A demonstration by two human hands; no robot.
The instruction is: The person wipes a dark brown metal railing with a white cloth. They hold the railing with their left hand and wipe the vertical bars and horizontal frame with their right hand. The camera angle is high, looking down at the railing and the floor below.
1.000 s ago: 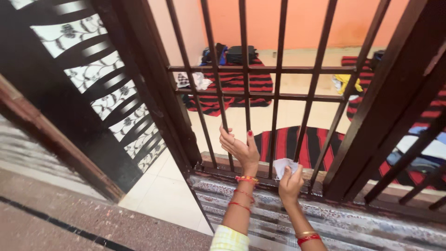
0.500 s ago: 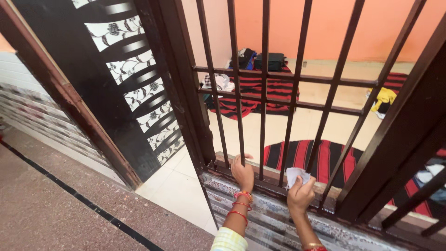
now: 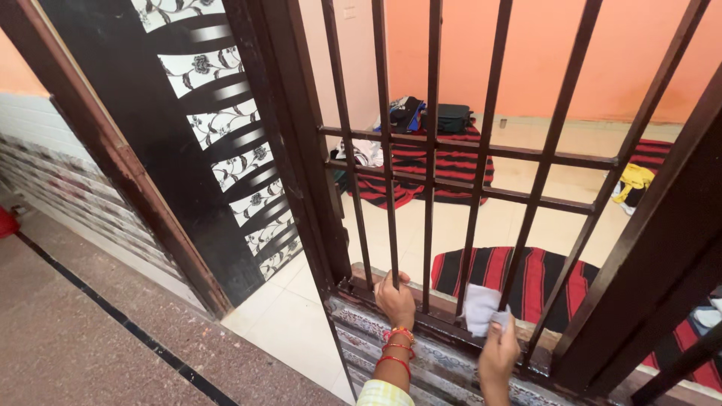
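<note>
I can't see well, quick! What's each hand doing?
Left hand: closed around a dark brown metal window bar.
Right hand: closed, holding a small white cloth.

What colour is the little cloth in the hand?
White. The cloth is held in the right hand against the grille's bottom rail; head view shows it.

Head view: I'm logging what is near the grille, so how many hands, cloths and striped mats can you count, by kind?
Hands: 2, the left hand gripping a grille bar and the right hand holding the cloth
White cloth: 1
Red and black striped mats: 2, near mat and far mat
Total: 5
</note>
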